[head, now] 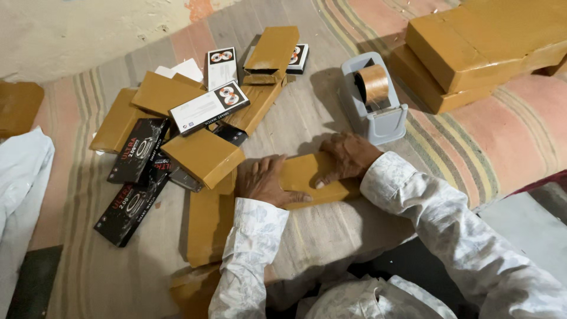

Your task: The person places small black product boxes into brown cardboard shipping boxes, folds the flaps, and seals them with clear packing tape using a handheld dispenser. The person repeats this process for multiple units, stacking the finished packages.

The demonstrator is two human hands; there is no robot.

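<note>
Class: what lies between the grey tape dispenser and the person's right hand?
Head view: nothing; only bare striped cloth separates the tape dispenser from the right hand.

A paper-wrapped box (307, 177) lies on the striped mat (319, 112), the left hand (264, 180) on its left end, the right hand (348, 156) on its right. Just behind stands a tape dispenser (373, 100). To the left lies a heap of wrapped and printed boxes (189, 118); far right, two stacked wrapped parcels (472, 47)
</note>
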